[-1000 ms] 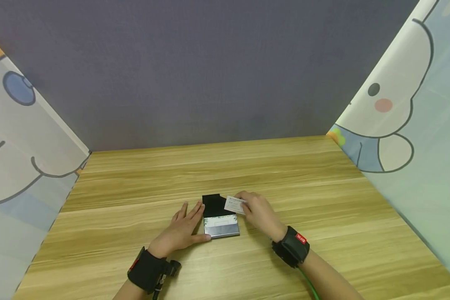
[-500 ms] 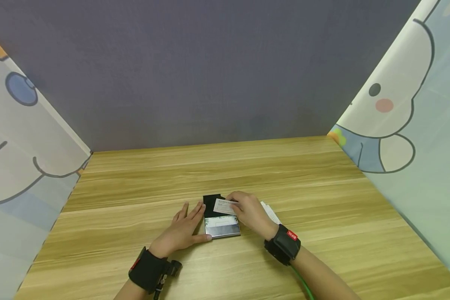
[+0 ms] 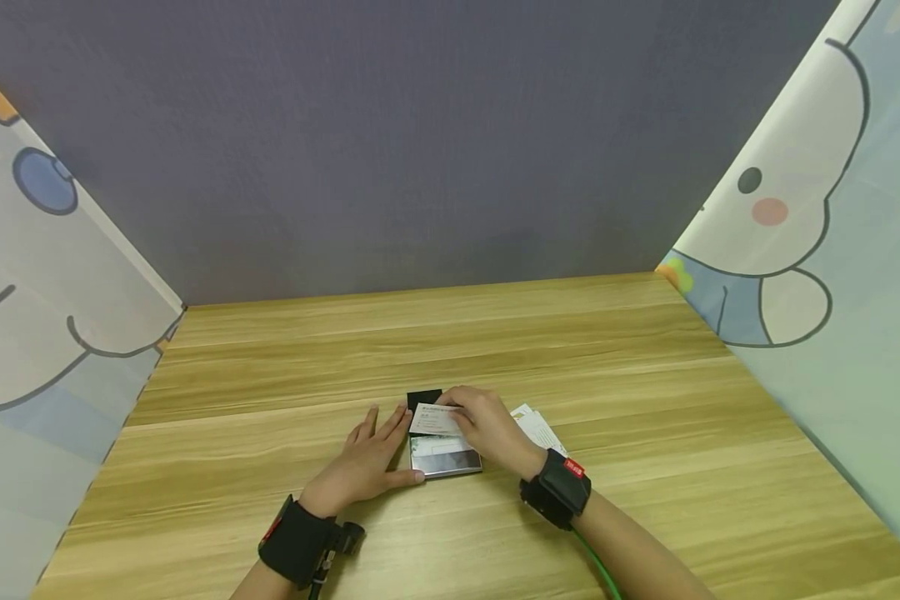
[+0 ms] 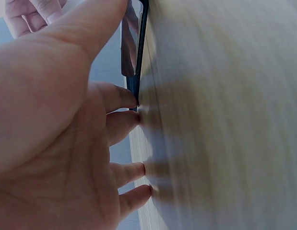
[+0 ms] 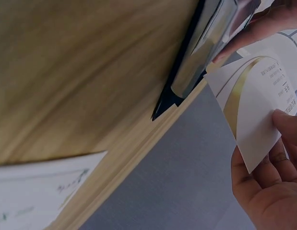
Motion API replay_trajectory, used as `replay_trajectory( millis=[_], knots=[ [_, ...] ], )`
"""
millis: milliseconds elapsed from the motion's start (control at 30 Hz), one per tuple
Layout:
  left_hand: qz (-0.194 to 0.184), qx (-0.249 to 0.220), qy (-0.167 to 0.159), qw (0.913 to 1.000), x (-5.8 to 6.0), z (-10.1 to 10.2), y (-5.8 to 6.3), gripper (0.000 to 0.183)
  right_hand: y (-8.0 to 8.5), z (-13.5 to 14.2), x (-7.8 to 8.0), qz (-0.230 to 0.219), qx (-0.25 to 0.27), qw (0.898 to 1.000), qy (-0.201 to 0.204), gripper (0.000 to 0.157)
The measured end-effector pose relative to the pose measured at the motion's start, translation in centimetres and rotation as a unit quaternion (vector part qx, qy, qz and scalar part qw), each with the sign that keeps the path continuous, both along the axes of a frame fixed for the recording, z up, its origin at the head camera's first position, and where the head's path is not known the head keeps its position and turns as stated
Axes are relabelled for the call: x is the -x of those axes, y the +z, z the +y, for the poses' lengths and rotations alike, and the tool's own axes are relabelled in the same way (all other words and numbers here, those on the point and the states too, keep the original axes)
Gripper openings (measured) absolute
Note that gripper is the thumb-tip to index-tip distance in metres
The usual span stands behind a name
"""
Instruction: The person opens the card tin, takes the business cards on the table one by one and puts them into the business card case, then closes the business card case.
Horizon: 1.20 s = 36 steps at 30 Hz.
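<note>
An opened business card case (image 3: 446, 463), black with a shiny metal pocket, lies on the table; a white card with green leaf print shows in the pocket. My left hand (image 3: 367, 460) spreads its straight fingers along the case's left side, thumb at the near corner and fingertips at the flap's edge. Between thumb and curled fingers my right hand (image 3: 487, 427) pinches a white business card (image 3: 432, 420) above the case's black flap (image 3: 423, 398). In the right wrist view that business card (image 5: 254, 96) carries a gold curve and small print, and it is held apart from the case.
Several white cards (image 3: 542, 433) lie overlapping on the wooden table (image 3: 645, 400), right of the case and partly behind my right wrist. A grey panel (image 3: 420, 150) stands along the table's far edge. Cartoon-printed sheets (image 3: 780, 208) flank both sides.
My right hand has moved left with the business card, bringing it over the case's flap. The cards on the table have come into sight behind it. My left hand stays in place.
</note>
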<state>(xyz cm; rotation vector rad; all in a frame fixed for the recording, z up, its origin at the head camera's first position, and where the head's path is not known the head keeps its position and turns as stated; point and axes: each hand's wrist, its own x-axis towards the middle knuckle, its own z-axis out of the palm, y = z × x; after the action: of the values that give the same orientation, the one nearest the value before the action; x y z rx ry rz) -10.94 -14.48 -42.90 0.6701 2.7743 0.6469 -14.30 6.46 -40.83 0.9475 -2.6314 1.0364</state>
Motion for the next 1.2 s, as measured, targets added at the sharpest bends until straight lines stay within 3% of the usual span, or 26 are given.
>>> replay_trajectory(
  millis=[267,633,1033,1200],
  knots=[
    [-0.005,-0.001,0.003,1.0000,-0.1,0.1,0.2,0.086,-0.1,-0.2,-0.1,-0.036,-0.016,0.999,-0.002,0.023],
    [-0.007,-0.001,0.002,1.0000,0.0,0.0,-0.1,0.087,-0.3,-0.3,-0.1,-0.033,-0.035,0.999,-0.002,0.024],
    [-0.008,0.001,0.002,1.0000,0.1,0.0,-0.1,0.088,-0.6,-0.4,0.0,-0.023,-0.046,0.999,0.014,0.030],
    [-0.006,-0.002,0.002,1.0000,0.1,-0.1,0.0,0.087,-1.0,-0.2,0.0,-0.014,-0.073,0.997,0.029,0.035]
  ],
)
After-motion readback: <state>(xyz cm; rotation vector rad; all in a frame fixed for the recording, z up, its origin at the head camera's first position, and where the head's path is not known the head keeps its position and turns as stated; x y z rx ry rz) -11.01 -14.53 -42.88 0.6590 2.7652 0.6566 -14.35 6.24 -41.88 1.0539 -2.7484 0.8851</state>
